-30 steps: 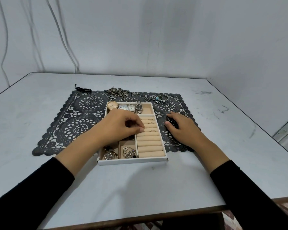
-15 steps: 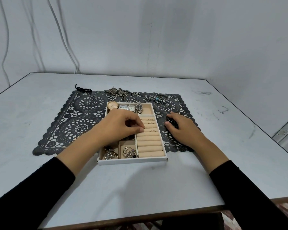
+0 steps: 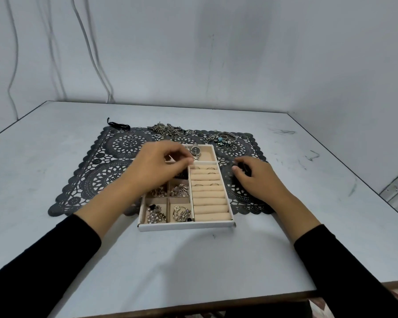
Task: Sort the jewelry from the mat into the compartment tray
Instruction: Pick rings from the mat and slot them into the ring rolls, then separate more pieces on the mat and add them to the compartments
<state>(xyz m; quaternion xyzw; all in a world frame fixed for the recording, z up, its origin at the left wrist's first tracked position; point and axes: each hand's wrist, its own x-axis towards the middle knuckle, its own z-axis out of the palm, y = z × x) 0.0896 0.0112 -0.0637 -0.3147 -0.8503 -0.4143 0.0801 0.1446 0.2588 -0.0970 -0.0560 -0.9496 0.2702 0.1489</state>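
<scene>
Head view: the left hand point(image 3: 156, 166) had lifted from the ring rolls point(image 3: 210, 203) toward the watch point(image 3: 195, 150), fingertips pinched together, on what I could not tell; likely a ring was just seated. The right hand point(image 3: 257, 180) rested curled on the mat point(image 3: 97, 175), its hold unclear. Between the hands lay the tray point(image 3: 186, 226); chains point(image 3: 167, 129) and bracelets point(image 3: 225, 137) waited beyond both, unsorted.

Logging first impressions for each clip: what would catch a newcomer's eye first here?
A white compartment tray, part-filled with jewelry, sits on a black lace mat straight ahead. The left hand is over its far part, fingertips pinched together; the right hand rests on the mat beside it. Tangled chains lie along the mat's far edge.
</scene>
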